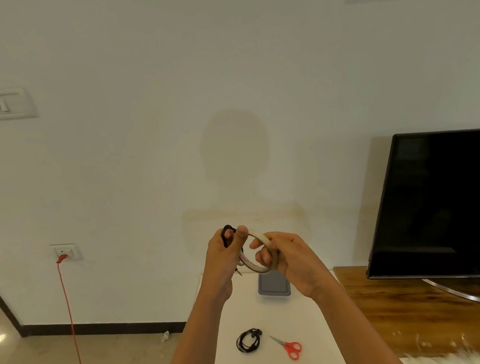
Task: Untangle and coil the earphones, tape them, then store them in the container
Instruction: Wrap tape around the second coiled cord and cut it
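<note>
Both hands are raised above the white table [321, 342]. My left hand [223, 256] grips a coiled black earphone [226, 233], whose loops show at the fingertips and whose plug hangs below the palm. My right hand [285, 257] holds a ring-shaped roll of tape [261, 251], with fingers through its hole. The roll touches the left thumb. A second coiled black earphone [248, 341] lies on the table. A grey lidded container [273, 285] sits at the table's far edge, partly hidden by my hands.
Red-handled scissors [288, 346] lie to the right of the coiled earphone on the table. A dark TV [439, 203] stands on a wooden cabinet [395, 307] at the right. A red cable [70, 318] hangs from a wall socket at the left.
</note>
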A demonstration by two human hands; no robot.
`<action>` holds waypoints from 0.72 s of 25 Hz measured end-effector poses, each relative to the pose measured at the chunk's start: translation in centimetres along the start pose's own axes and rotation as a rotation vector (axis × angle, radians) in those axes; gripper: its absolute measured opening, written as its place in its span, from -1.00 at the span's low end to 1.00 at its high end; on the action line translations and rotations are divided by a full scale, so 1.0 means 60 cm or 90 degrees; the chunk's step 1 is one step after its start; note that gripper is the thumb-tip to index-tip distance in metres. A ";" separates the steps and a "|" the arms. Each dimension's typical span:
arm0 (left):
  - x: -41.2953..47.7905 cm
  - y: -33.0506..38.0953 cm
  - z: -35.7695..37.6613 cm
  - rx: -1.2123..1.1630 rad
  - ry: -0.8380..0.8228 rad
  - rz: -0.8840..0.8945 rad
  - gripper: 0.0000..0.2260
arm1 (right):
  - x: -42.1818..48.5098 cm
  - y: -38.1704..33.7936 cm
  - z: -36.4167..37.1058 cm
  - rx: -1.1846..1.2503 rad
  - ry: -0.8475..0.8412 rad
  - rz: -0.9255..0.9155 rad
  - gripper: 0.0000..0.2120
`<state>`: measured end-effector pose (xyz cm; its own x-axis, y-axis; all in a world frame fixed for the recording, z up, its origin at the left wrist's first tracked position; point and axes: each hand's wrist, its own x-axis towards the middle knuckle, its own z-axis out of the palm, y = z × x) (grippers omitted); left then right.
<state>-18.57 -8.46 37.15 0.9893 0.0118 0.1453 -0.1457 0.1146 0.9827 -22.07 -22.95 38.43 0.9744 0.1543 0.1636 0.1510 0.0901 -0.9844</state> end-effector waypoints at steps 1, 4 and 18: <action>0.001 0.001 -0.001 -0.010 0.007 -0.002 -0.41 | -0.001 0.001 -0.001 -0.035 0.027 -0.040 -0.76; 0.002 0.003 -0.003 -0.033 0.013 -0.024 -0.51 | -0.003 0.006 -0.001 -0.152 0.084 -0.175 -0.88; -0.014 0.009 0.004 -0.058 -0.003 -0.091 -0.50 | 0.002 0.028 -0.009 -0.342 0.132 -0.430 -0.90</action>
<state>-19.46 -8.65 37.59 0.9999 -0.0153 0.0060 -0.0027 0.2045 0.9789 -21.61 -23.31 36.79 0.6521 0.0489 0.7565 0.7114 -0.3844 -0.5884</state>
